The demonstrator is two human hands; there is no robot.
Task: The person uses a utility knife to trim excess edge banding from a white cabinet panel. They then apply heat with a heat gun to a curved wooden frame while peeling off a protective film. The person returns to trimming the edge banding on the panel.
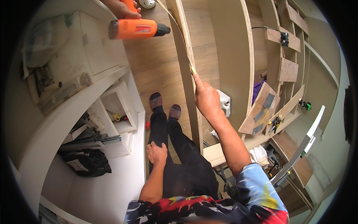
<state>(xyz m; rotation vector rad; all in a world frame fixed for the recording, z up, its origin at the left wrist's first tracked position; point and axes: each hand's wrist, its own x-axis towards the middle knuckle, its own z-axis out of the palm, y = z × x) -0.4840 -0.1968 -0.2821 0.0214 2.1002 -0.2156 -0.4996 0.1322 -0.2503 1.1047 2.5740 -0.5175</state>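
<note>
My right hand (207, 98) is at the top edge of a long upright board (185, 41), index finger stretched along a small yellow-tipped tool (193, 70), its other fingers curled. Most of that tool is hidden, so its kind is unclear. A thin edge strip (172, 15) runs along the board and stands away from it at the far end. Across from me, another person's hand (125, 8) grips an orange heat gun (136, 29), its dark nozzle pointing at the board and strip. My left hand (156, 152) rests on my dark-trousered leg, fingers lying over it, holding nothing.
Parallel board panels (233, 48) form a frame on the right, with a taped wooden piece (261, 108) and clamps (275, 123) beyond. A white cabinet (123, 160) curves along the left, holding a black bag (86, 162). A white appliance (225, 101) stands between panels.
</note>
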